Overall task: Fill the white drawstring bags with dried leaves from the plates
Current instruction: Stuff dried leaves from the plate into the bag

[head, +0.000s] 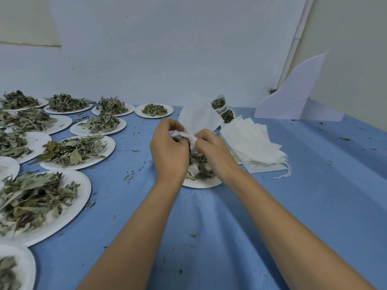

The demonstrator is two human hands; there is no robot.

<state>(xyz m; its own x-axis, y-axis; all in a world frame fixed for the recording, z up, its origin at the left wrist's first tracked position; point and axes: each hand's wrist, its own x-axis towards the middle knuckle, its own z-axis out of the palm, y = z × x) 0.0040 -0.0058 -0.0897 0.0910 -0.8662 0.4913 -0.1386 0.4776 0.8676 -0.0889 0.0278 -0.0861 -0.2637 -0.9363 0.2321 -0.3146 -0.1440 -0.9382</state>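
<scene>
1. While a pale wall (157, 49) is backing it, a wrinkled blue tablecloth (209, 227) is carrying round white plates (79, 197) of crinkly dried leaves (71, 151).
2. Left hand (169, 151) and right hand (211, 151) are pinching a thin white drawstring bag (199, 116) over the centre plate (201, 185).

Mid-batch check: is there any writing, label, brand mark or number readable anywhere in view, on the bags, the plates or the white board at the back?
No readable text anywhere in this view.
The white drawstring bag being filled: blank.
The stack of empty bags: blank, no tags visible.
The paper plates: plain white, no print showing.
The white board and the wall: no sign or lettering.
</scene>
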